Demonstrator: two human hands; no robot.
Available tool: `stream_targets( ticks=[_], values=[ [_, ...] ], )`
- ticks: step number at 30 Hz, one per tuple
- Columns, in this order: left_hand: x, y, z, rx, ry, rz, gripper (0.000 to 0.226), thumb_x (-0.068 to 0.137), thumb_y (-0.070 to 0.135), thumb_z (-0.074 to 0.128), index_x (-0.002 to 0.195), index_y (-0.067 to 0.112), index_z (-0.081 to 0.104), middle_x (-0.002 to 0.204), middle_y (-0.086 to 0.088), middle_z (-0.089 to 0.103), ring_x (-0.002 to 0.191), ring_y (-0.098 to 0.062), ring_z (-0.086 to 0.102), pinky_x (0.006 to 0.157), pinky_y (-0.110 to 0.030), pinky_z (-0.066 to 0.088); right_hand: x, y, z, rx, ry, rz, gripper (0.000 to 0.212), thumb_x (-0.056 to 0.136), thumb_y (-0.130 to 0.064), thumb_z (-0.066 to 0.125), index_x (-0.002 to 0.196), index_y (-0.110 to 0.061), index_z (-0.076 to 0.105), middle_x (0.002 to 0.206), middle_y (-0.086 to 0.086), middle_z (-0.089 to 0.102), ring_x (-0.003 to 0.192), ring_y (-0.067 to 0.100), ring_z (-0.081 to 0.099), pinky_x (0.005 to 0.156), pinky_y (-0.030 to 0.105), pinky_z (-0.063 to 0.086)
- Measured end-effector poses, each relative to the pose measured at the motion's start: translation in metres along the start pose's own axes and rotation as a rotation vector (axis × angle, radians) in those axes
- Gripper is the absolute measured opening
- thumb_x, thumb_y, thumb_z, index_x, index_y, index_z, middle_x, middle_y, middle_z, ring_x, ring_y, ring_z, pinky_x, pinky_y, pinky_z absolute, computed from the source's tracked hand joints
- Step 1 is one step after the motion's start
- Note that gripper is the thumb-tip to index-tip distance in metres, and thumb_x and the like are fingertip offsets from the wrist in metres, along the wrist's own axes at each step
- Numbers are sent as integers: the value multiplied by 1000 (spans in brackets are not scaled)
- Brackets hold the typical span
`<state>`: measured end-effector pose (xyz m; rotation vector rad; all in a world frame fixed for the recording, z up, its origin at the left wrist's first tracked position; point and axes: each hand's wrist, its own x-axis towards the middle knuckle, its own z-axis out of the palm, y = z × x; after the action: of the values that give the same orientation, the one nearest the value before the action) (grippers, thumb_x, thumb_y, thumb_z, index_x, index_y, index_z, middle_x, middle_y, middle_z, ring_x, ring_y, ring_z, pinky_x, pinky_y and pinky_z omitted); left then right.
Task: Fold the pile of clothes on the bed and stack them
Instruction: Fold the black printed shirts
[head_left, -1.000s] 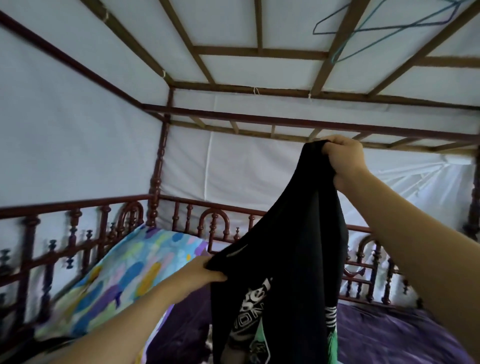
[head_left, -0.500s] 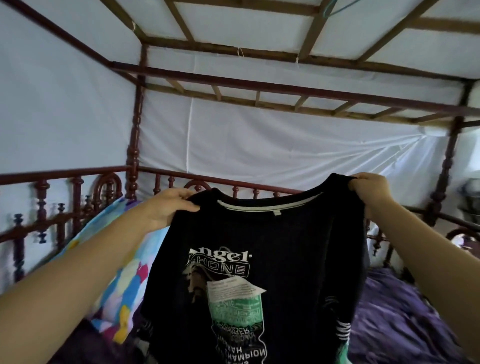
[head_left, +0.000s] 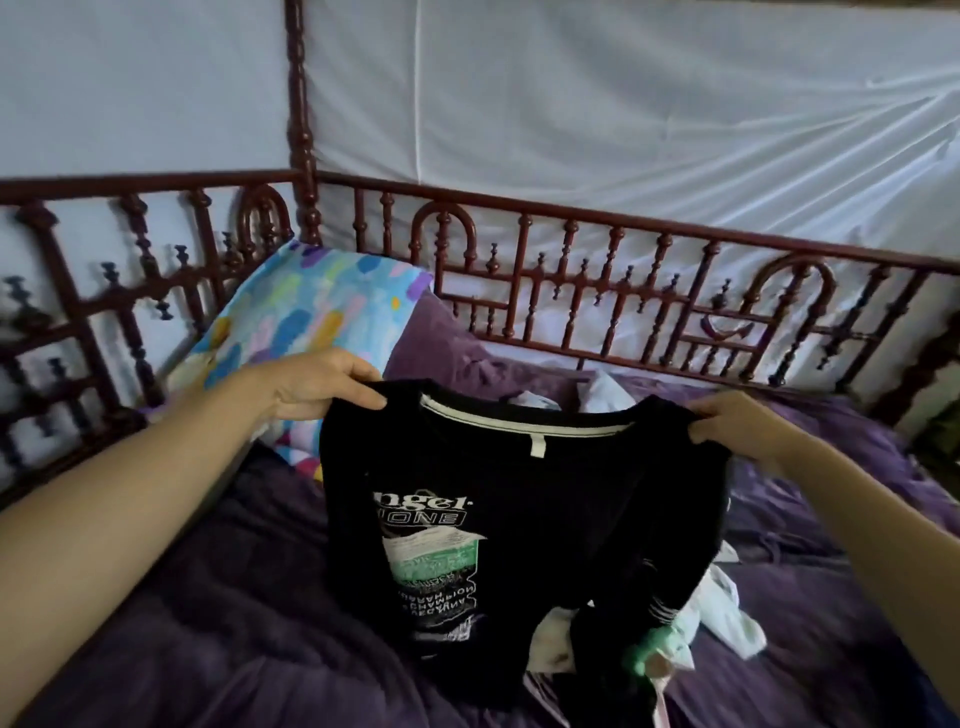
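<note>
I hold a black t-shirt with a white and green print spread out in front of me, its collar uppermost. My left hand pinches its left shoulder and my right hand pinches its right shoulder. The shirt's lower part drapes onto the pile of clothes, where white, pale green and pink pieces show at its right and bottom. More white cloth peeks out behind the collar.
The bed has a purple cover. A colourful patterned pillow leans in the far left corner. A dark red carved wooden railing rings the bed, with white cloth hung behind it.
The shirt came down from chest height toward the bed, both hands still on its shoulders. One second ago it hung bunched from my raised right hand; my head has tilted down.
</note>
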<state>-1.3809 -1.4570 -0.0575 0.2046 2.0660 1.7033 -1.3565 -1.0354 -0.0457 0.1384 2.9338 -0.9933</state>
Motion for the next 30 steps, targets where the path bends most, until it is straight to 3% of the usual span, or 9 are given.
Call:
stream_targets(
  ticks=[4,8,12,18,20,23,25,28,30],
  values=[
    [0,-83,9,-86,15,-147,27,48,13,89,66,3,71,65,-9,66,52,-12,65,52,-17,52,-15,47,66,-184,-255,84,12,58,-18,60,58,-8,53,55,-2,44,52,6,43,48,14,33],
    [5,-157,31,203,29,-241,15,81,-2,66,71,9,65,71,-5,60,63,-11,57,57,-16,44,-28,100,129,-249,-443,182,29,76,0,58,56,-18,50,58,-3,44,54,5,41,49,10,33],
    [7,-195,54,494,-78,-315,15,86,12,65,73,18,62,68,8,56,64,-2,49,58,-9,37,-41,125,164,-321,-564,261,25,73,-12,58,54,-26,51,61,-7,42,65,10,45,51,12,30],
    [36,-193,55,877,-238,-329,16,88,10,60,73,15,56,69,8,48,67,-4,45,59,-13,32,-32,120,157,-559,-938,274,13,86,-2,48,88,-15,50,71,5,51,47,11,57,40,18,39],
    [65,-152,46,892,-49,-149,13,87,2,59,76,8,60,64,7,48,71,-13,49,57,-23,30,8,106,136,-487,-784,297,5,87,-8,52,91,-8,56,74,9,55,64,19,66,51,23,47],
    [120,-68,30,718,609,141,12,91,6,53,95,2,64,83,-17,62,91,-29,57,71,-32,35,70,57,88,-99,171,150,19,85,-9,54,96,-12,68,88,9,64,100,29,60,78,29,45],
    [149,-14,26,593,975,250,26,94,18,48,115,8,60,116,-19,60,113,-34,51,88,-37,39,96,21,56,310,671,80,37,88,-6,52,124,-9,55,125,14,55,120,27,49,93,26,37],
    [179,12,37,528,1096,224,53,96,34,43,145,17,29,149,-13,32,136,-32,28,105,-36,26,120,-1,61,437,535,-92,78,88,-11,59,149,-20,12,154,11,10,141,24,22,112,29,23],
    [191,-22,53,504,978,92,72,93,37,49,150,17,10,155,-17,13,141,-34,15,111,-40,19,128,24,102,415,387,-17,84,84,-15,61,150,-25,9,154,12,8,139,29,25,114,43,26]
  ],
)
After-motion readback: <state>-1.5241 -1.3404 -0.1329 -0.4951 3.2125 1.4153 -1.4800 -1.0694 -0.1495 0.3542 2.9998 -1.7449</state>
